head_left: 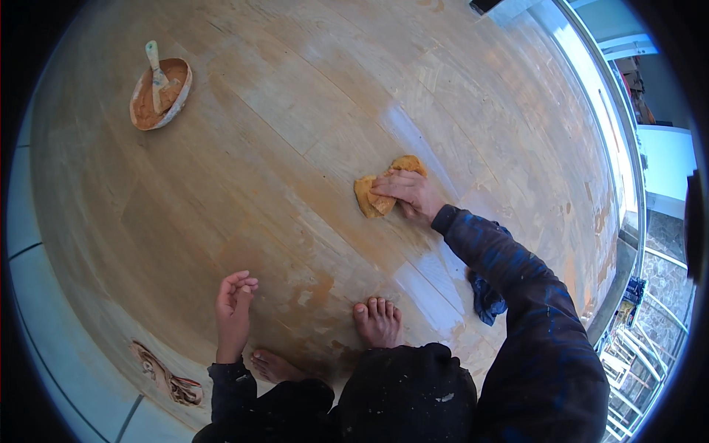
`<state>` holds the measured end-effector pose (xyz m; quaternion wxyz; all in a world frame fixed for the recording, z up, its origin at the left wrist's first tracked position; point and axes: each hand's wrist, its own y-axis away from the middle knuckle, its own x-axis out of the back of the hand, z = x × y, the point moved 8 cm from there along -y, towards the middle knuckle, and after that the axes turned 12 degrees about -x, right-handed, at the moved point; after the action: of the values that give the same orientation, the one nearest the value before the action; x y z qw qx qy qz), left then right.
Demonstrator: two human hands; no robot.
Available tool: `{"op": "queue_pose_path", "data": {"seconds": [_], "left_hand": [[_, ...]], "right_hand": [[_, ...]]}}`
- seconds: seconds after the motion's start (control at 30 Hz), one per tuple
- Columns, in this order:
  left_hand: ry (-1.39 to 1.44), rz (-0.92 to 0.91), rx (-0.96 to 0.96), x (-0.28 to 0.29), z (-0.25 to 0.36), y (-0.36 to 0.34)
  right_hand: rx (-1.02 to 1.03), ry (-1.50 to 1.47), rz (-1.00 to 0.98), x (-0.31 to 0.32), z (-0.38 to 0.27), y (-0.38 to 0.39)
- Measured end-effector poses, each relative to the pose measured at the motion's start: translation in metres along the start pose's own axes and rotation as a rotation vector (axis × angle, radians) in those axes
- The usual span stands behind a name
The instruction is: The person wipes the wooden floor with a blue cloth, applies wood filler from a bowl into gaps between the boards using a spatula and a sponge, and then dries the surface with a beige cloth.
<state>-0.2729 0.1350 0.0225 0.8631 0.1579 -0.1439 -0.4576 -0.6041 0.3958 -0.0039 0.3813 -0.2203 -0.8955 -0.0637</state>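
Note:
My right hand (413,193) presses a damp-looking yellow-orange sponge (365,198) against the wood-look plank floor (281,155). The sponge bulges out on both sides of my fingers. Brownish haze and smears coat much of the floor, with paler streaks close to the sponge. My left hand (234,306) hovers above the floor near my left foot, fingers loosely bent and nothing visible in them. At the far left sits a shallow round bowl (186,94) of orange-brown paste, with a putty knife (153,55) resting in it, its handle over the rim.
A crumpled dark blue cloth (486,301) lies beside my right forearm. My bare feet (380,321) stand on the floor. Light tiles (52,317) border the left side, near an opening with wires (166,375). A glazed door frame (617,125) runs along the right.

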Motion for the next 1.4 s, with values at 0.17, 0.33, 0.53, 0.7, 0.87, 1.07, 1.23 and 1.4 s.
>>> {"op": "queue_pose_path", "data": {"seconds": [0.17,0.33,0.53,0.7,0.87,1.07,1.23,1.4], "left_hand": [[-0.083,-0.081,-0.083,-0.007,0.005,-0.009],[-0.107,-0.065,-0.08,0.009,0.003,0.01],[-0.055,0.013,-0.007,0.027,0.0,0.025],[-0.05,0.111,-0.017,0.05,0.003,0.038],[-0.014,0.23,0.014,0.066,-0.003,0.046],[-0.025,0.276,0.063,0.072,-0.008,0.058],[-0.011,0.274,0.037,0.072,-0.006,0.052],[-0.038,0.219,-0.01,0.057,0.006,0.048]], "right_hand": [[-0.287,-0.009,-0.057,-0.009,-0.035,0.207],[-0.672,-0.082,-0.339,-0.013,-0.076,0.403],[-0.596,-0.181,0.215,0.071,-0.039,0.136],[0.06,-0.012,0.357,0.068,-0.021,-0.204],[0.043,0.32,0.355,0.01,0.021,-0.436],[0.125,0.206,0.171,-0.03,0.016,-0.382],[0.16,0.076,0.015,-0.053,-0.029,-0.231],[0.027,0.015,-0.094,-0.059,-0.045,-0.036]]}}
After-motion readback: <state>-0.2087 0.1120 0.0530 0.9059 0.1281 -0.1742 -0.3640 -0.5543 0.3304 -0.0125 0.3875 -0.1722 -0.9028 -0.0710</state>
